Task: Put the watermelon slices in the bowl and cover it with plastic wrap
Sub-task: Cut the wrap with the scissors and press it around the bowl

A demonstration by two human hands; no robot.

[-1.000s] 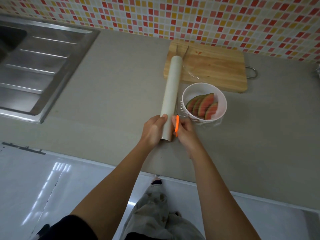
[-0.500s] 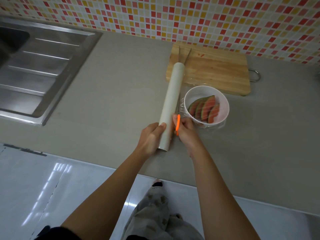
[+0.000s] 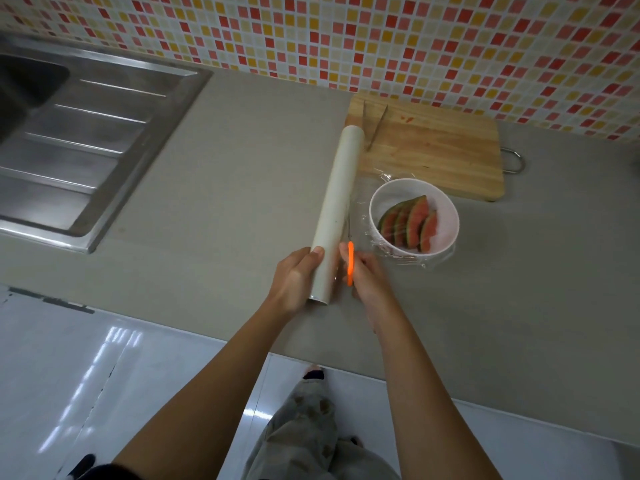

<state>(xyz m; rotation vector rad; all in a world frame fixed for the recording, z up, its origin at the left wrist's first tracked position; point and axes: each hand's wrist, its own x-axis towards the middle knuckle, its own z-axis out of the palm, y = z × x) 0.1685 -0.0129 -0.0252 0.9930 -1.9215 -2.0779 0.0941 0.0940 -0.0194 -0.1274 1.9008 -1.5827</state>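
Watermelon slices (image 3: 408,221) lie fanned in the white bowl (image 3: 446,216), which stands on the counter (image 3: 242,168) at about 1 o'clock from my hands, just in front of the cutting board (image 3: 433,154). Clear film (image 3: 370,237) is drawn over the bowl and bunches against its near side. From there it runs toward 9 o'clock to the plastic wrap roll (image 3: 337,209), so as I judge it the sheet is not yet cut free.

The roll's long axis matters here: it lies from 6 o'clock, at my left hand (image 3: 294,278), up to roughly 12 o'clock, tipped a touch toward 1, where its far end reaches the board's corner. My left hand grips the near end, fingers curled round it and the thumb on top.

My right hand (image 3: 369,278) sits just beside the roll at its 3 o'clock side, fingers closed around an orange-handled cutter (image 3: 350,263). Whether it is scissors or a knife I cannot tell. A thin dark blade points toward 12 o'clock, parallel to the roll, in the narrow strip between roll and bowl.

So the cut has to travel along that strip, away from me — the right hand is the nearer one to the bowl. I judge the risk is film dragging and tugging the bowl sideways.

Tongs (image 3: 375,126) rest on the board at 12 o'clock; the sink (image 3: 86,133) is well apart at 10 o'clock.
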